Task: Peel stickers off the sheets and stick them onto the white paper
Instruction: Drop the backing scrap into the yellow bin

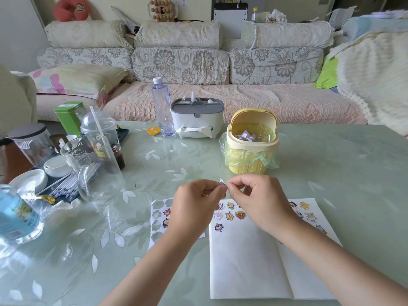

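Nearest the viewer, the white paper (247, 261) lies open and flat on the green glass-topped table (344, 164), with a crease running down its middle. Rows of cartoon stickers (229, 215) are already fixed along its far edge, on both halves. Just to the left of the paper lies the sticker sheet (157, 217), partly covered by the person's left forearm; most of its outlines are bare, and a few figures remain near its right side. Above the far edge of the paper the two hands meet in the air. The left hand (196, 202) has its fingers curled, thumb and forefinger closed together on a small sticker (221, 182). The right hand (258, 199) pinches the same piece from the other side, its remaining fingers loosely bent. The design on the piece is too small to read. Beyond the hands stands a yellow bin (251, 151) with a green liner and its lid tipped back. Further off are a tissue box (196, 120) and a clear bottle (162, 107), then the floral sofa (187, 67).
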`<act>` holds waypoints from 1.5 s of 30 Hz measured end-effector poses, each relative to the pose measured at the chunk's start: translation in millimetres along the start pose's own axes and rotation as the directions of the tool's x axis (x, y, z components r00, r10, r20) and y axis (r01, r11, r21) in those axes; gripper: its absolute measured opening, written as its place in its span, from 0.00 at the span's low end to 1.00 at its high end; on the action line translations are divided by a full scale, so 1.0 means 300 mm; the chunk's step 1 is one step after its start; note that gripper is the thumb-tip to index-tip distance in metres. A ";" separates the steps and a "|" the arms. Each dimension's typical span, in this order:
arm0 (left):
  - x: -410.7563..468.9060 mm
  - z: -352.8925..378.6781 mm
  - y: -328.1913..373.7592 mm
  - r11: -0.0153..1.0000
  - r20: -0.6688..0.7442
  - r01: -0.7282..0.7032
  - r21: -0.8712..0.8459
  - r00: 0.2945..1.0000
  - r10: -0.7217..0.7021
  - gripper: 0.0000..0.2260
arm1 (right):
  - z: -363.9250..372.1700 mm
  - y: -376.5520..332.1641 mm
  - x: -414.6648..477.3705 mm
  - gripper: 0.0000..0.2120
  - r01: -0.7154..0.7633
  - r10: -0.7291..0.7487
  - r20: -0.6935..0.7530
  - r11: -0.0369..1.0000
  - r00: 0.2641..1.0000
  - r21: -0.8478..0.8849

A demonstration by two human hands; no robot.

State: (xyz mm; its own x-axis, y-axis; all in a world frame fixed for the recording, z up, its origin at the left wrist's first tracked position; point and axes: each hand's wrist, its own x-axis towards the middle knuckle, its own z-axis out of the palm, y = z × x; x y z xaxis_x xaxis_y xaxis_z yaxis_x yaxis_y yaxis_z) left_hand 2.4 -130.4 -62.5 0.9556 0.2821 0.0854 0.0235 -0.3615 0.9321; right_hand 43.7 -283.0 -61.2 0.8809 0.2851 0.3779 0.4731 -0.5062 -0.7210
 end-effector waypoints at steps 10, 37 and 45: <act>0.021 0.017 -0.013 0.999 0.058 -0.047 0.024 0.997 0.046 0.07 | -0.007 0.003 0.012 0.07 -0.136 0.127 0.079 0.984 0.989 0.118; 0.160 -0.031 -0.002 0.996 0.186 -0.074 0.040 0.980 0.065 0.11 | -0.099 0.055 0.246 0.05 -0.175 0.125 -0.327 0.976 0.937 -0.127; 0.178 -0.050 -0.019 0.998 0.189 -0.061 0.022 0.980 0.055 0.06 | -0.152 0.121 0.442 0.09 -0.206 0.095 -0.249 0.858 0.964 -0.470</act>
State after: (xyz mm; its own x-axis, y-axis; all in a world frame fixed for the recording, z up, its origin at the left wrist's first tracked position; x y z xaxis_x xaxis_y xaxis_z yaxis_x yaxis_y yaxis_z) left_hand 49.0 -100.0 -57.9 0.9937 0.0888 0.0688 -0.0280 -0.3978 0.9171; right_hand 178.3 -300.7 -10.9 0.8975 0.0237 0.4404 0.2313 -0.8756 -0.4241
